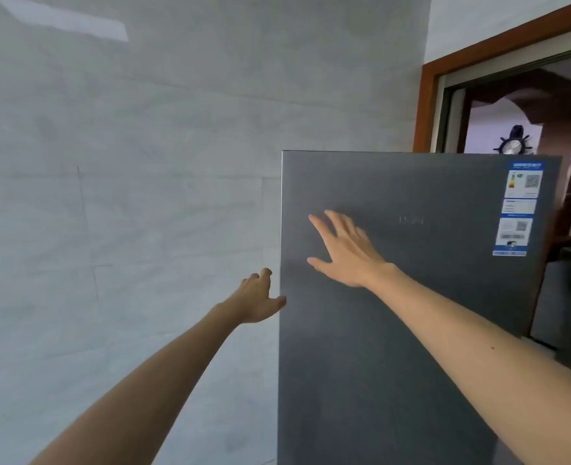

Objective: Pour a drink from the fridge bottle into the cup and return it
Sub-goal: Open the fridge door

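Note:
A tall grey fridge fills the right half of the view, its door closed. My right hand lies flat on the upper door with the fingers spread, holding nothing. My left hand is at the door's left edge, thumb touching the front face and fingers curled around the side. No bottle or cup is in view.
A pale tiled wall stands close on the left of the fridge. Blue and white labels are stuck on the door's upper right. Behind the fridge on the right is a brown-framed doorway into a darker room.

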A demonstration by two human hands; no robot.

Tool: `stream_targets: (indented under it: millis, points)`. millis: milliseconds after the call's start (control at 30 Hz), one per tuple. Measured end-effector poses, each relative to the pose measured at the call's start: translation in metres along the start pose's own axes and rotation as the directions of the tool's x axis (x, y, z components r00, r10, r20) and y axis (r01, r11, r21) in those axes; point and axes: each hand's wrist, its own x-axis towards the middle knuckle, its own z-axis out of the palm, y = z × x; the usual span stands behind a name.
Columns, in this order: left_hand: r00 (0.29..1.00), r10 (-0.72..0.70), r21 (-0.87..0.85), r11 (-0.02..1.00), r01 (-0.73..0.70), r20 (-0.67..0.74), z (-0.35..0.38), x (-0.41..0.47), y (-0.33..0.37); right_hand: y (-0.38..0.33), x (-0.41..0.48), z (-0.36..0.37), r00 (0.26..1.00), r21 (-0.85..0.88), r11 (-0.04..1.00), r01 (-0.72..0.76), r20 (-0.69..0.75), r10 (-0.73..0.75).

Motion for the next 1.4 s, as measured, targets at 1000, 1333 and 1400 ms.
stream_targets:
  millis: [1000, 1333, 1400]
  points:
    - [0.981, -0.133, -0.662, 0.749, 0.009, -0.138, 0.060, 0.068, 0.008, 0.045, 0.076, 0.079, 0.743, -0.315, 0.947, 0.060, -0.619, -0.253]
    - [0.987, -0.129, -0.683, 0.730, 0.030, -0.094, 0.059, 0.066, 0.011, 0.037, 0.069, 0.077, 0.785, -0.264, 0.964, 0.040, -0.589, -0.194]
    - [0.987, -0.125, -0.681, 0.732, 0.027, -0.096, 0.060, 0.066, 0.010, 0.035, 0.068, 0.077, 0.797, -0.257, 0.966, 0.029, -0.578, -0.178]
